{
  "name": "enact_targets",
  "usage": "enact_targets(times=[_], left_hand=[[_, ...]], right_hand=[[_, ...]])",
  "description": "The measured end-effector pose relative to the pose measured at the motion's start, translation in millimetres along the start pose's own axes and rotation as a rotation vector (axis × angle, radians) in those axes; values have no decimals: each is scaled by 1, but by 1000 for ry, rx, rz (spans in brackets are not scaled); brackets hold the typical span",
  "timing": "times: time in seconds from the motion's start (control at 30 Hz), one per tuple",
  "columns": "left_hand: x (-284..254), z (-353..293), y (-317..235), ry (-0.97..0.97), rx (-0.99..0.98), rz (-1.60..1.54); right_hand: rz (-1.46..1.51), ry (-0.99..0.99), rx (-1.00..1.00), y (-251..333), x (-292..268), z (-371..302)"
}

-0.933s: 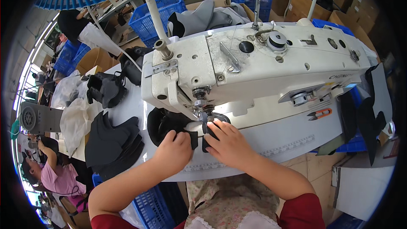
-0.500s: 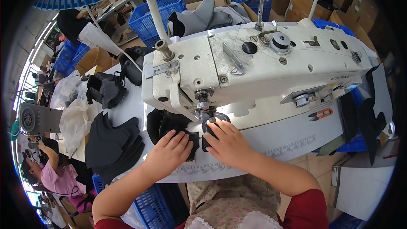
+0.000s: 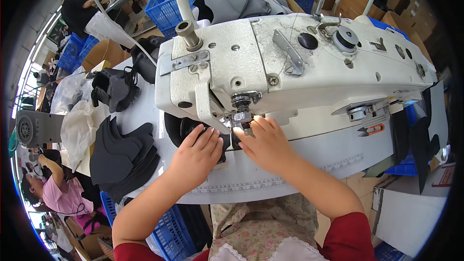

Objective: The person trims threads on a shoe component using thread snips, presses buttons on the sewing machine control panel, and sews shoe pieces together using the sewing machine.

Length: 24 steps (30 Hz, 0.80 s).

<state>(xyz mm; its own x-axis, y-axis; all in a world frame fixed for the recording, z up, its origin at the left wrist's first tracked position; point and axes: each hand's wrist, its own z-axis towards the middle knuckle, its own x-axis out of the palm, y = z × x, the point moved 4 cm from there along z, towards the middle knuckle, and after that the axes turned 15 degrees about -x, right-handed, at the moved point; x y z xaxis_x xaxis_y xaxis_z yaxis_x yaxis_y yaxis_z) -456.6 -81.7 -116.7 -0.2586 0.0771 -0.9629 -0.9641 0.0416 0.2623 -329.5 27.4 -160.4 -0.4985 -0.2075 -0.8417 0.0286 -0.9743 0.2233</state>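
Observation:
A black piece that looks like a shoe upper (image 3: 175, 128) lies at the needle of a white sewing machine (image 3: 217, 70). My left hand (image 3: 199, 157) is closed over the near left part of it, fingers bent and close together, thumb hidden. Right beside the needle area (image 3: 242, 121), my right hand (image 3: 265, 146) presses the piece's right side, its fingertips partly behind the machine's foot. Between the two hands a narrow dark strip of the piece shows. Exactly where the needle meets it is hidden.
Dark cut pieces (image 3: 123, 152) lie stacked left of my left arm. Behind them stand black lace-up uppers (image 3: 116, 89) and crumpled plastic bags (image 3: 79, 130). Orange-handled thread snips (image 3: 371, 130) rest at right. A blue crate (image 3: 171, 229) sits below the table edge, and co-workers are at left.
My view has shifted, and the blue lamp shade has left it. Both hands have moved slightly away from me with the black piece, further in under the machine head.

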Motion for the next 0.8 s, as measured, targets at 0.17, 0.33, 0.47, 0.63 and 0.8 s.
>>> enact_targets(times=[0.17,0.33,0.47,0.63,0.8], left_hand=[[6,6,5,25,-30,-96],[9,6,6,55,-37,-116],[11,7,6,81,-22,-116],[9,10,5,116,-10,-114],[10,10,4,147,-12,-97]], right_hand=[[-46,-78,5,-5,2,5],[-29,-93,25,-4,-2,5],[-31,-66,49,-7,1,2],[-19,-35,65,-8,3,2],[24,-33,100,-8,0,3]])
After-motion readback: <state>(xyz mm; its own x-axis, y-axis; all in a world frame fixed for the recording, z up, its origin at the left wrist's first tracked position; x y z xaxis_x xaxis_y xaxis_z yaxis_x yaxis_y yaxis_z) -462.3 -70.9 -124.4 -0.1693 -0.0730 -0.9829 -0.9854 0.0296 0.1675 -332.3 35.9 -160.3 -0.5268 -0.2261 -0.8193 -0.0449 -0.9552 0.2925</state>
